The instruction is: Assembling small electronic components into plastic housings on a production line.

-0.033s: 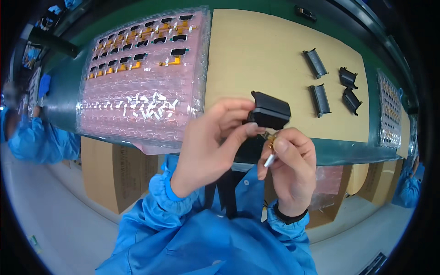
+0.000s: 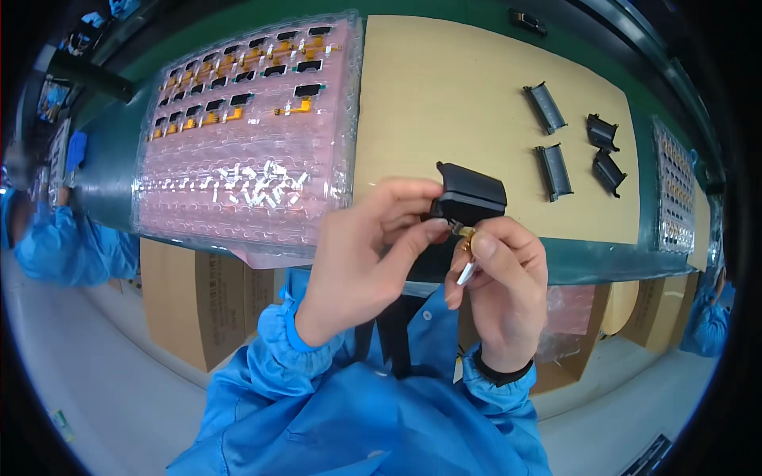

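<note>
My left hand [image 2: 357,258] is closed on the left end of a black plastic housing [image 2: 473,193], holding it tilted above the table's near edge. Between the thumb and fingers of my right hand [image 2: 504,285] is a gold-coloured flex cable [image 2: 468,236], just under the housing. A shiny whitish tab [image 2: 467,274] hangs below the pinch. The cable's upper end meets the housing's lower side; whether it is joined there is hidden by my fingers and the housing.
On the left, a clear tray [image 2: 324,159] over pink sheeting carries small black screens with orange flex cables and loose white strips. Several black housings [image 2: 553,172] lie on the tan board [image 2: 436,87]. Another filled tray [image 2: 673,190] stands far right. Co-workers in blue sit at both sides.
The black housing has shifted very slightly to the right and down in my left hand. Both grips stay the same.
</note>
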`<move>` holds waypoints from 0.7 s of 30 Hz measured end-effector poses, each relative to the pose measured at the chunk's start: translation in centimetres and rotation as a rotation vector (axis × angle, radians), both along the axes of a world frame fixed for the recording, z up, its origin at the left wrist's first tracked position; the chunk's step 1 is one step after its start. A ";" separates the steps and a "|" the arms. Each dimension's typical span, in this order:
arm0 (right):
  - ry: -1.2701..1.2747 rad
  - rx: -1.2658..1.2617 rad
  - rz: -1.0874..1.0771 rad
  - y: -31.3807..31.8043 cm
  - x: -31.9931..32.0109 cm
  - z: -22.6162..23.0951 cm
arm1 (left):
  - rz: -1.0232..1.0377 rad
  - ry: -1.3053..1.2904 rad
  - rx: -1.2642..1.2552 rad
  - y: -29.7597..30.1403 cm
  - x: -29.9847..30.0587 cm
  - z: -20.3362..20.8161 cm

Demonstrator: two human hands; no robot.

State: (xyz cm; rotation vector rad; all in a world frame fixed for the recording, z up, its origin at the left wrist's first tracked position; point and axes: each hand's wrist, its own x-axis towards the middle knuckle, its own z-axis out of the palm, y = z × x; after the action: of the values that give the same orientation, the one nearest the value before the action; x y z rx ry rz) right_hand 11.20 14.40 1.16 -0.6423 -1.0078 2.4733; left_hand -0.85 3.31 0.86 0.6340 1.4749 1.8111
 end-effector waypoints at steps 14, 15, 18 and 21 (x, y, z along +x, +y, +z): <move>-0.147 0.178 -0.018 0.2 -0.4 1.0 | -0.013 0.272 -0.012 -1.4 0.0 -0.5; -0.147 0.177 -0.028 0.2 -0.5 1.0 | -0.009 0.298 0.003 -1.4 0.0 -0.6; -0.157 0.196 -0.034 0.2 -0.4 1.0 | -0.021 0.349 -0.013 -1.4 -0.1 -0.4; -0.178 0.236 -0.050 0.0 -0.4 1.1 | -0.026 0.301 -0.014 -1.2 0.1 0.0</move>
State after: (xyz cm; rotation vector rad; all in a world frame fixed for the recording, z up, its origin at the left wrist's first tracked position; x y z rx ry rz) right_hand 10.84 14.40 2.29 -0.8078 -1.3099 2.2389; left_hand -0.79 2.06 0.88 0.9477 1.6625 1.7395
